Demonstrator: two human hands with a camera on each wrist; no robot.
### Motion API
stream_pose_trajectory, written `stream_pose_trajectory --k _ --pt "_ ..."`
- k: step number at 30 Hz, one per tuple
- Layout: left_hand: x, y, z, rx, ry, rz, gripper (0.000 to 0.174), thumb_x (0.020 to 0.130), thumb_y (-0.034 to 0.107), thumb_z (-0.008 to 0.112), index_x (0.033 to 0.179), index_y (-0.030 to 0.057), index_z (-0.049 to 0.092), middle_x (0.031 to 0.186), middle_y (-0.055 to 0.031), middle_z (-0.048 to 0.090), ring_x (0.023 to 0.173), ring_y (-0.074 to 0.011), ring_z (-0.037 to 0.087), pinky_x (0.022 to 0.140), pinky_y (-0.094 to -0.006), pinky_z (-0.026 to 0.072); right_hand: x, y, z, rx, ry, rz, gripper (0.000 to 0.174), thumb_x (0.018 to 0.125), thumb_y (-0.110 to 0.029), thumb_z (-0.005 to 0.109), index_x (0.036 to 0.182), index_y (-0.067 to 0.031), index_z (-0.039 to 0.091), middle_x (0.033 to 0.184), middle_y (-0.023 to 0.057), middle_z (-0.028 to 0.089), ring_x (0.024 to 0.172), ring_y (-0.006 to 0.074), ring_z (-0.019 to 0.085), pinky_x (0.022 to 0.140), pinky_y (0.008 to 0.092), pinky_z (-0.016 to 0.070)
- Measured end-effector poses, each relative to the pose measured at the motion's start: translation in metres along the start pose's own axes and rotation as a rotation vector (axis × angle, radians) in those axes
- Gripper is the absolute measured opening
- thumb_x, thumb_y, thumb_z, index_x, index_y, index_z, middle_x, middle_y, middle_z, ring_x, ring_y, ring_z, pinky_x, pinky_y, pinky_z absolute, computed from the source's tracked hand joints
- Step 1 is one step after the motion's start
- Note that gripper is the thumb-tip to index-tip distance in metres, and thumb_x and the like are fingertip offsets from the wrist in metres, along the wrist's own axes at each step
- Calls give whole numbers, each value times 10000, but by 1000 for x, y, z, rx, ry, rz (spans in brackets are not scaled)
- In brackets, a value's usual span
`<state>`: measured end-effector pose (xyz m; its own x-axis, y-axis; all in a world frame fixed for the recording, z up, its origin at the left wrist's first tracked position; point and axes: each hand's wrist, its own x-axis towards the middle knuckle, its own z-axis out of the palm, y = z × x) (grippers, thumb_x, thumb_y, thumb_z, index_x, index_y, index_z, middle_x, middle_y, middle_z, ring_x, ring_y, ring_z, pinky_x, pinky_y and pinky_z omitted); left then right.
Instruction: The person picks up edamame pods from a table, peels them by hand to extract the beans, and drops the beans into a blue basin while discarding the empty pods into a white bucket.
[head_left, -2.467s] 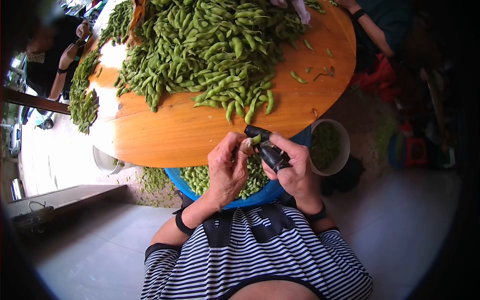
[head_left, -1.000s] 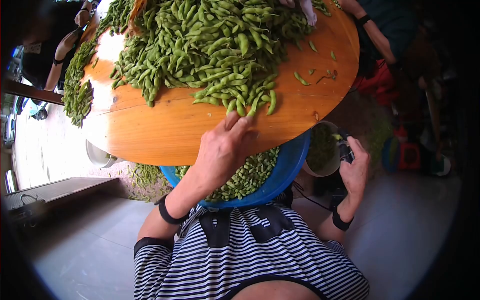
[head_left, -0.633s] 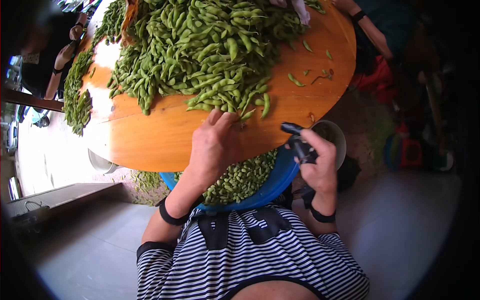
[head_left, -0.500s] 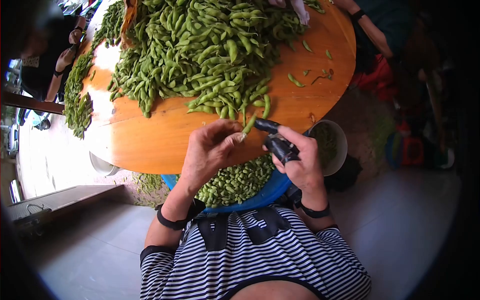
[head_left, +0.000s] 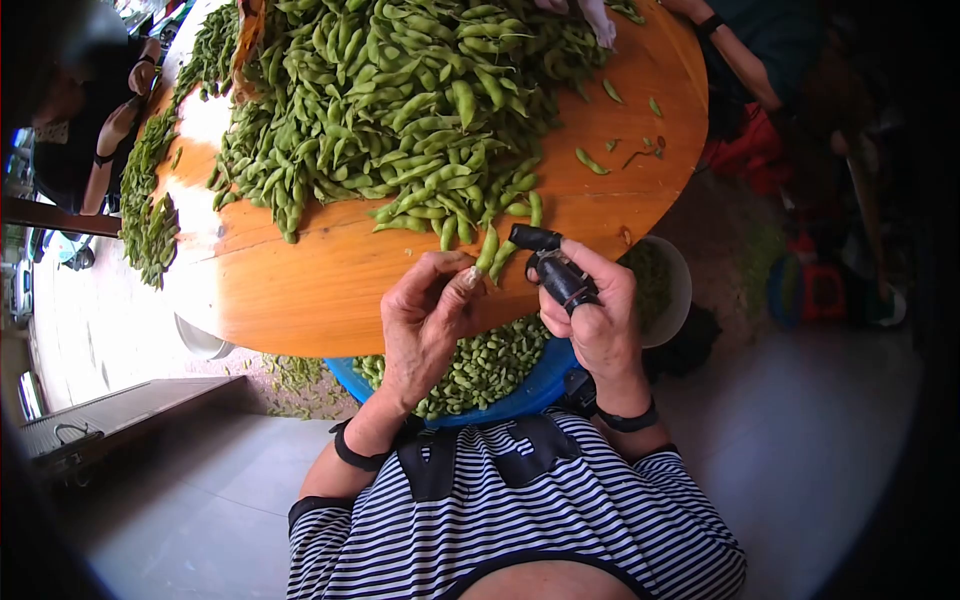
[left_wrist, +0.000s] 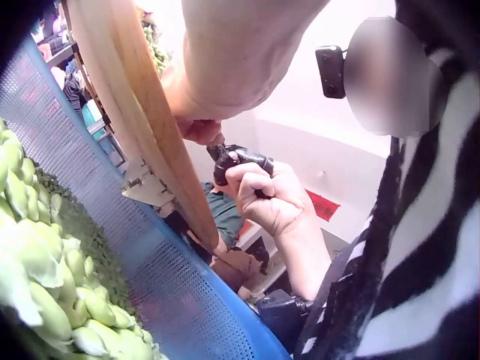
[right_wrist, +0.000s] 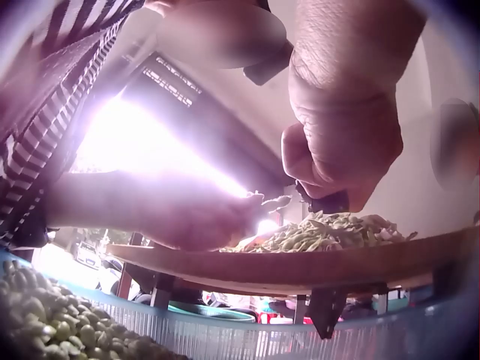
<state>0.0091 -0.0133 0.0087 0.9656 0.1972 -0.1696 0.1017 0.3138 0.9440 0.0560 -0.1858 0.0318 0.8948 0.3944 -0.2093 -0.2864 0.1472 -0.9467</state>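
In the head view my left hand point(head_left: 425, 315) pinches a green soybean pod point(head_left: 487, 250) between thumb and forefinger, its free end pointing away from me. A second pod point(head_left: 503, 258) lies right beside it. My right hand point(head_left: 598, 305) is just to the right, with black coverings on its thumb and forefinger. Those two black tips stand apart with nothing visible between them, while the other fingers curl toward the palm. Both hands are over the near edge of the wooden table point(head_left: 330, 290). Below them a blue basin point(head_left: 350, 380) holds shelled green soybeans point(head_left: 490, 375).
A big heap of soybean pods point(head_left: 400, 110) covers the table's far part. A whitish bucket point(head_left: 683, 290) stands at the right and another point(head_left: 200, 338) at the left. Other people's arms point(head_left: 745, 60) reach in at both sides. A metal-topped bench point(head_left: 130, 405) is on the left.
My left hand reached to the heap's near edge, took a pod and drew back toward me. My right hand swung out over the right bucket and returned beside the left.
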Motion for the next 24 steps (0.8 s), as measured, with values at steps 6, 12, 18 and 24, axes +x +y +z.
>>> stream_pose_trajectory --k 6,12,18,24 --pt "-3 -9 0 291 -32 103 77 897 23 626 961 -19 621 791 -35 627 690 -73 556 614 -208 453 1 8 1 113 -130 2 350 833 66 447 1158 86 576 669 -34 485 547 16 434 452 177 360" --pt "-2 -11 1 513 10 265 81 856 -21 639 935 -33 629 769 -93 659 691 -125 625 636 -241 490 4 10 -4 12 -122 9 353 792 43 465 1117 83 593 649 -23 506 547 19 450 454 183 375" --pt "0 -9 -8 -77 -126 -138 32 901 32 619 922 8 615 754 -60 654 592 -130 598 505 -222 435 1 15 -7 88 -139 -15 292 781 13 441 1009 102 600 624 -4 506 508 26 424 435 192 359" --pt "1 -14 -12 -769 -452 -470 48 925 84 608 953 47 597 764 -95 643 523 -109 554 392 -208 347 1 15 -17 523 -329 190 274 774 9 417 968 103 587 615 4 487 491 41 416 434 192 349"
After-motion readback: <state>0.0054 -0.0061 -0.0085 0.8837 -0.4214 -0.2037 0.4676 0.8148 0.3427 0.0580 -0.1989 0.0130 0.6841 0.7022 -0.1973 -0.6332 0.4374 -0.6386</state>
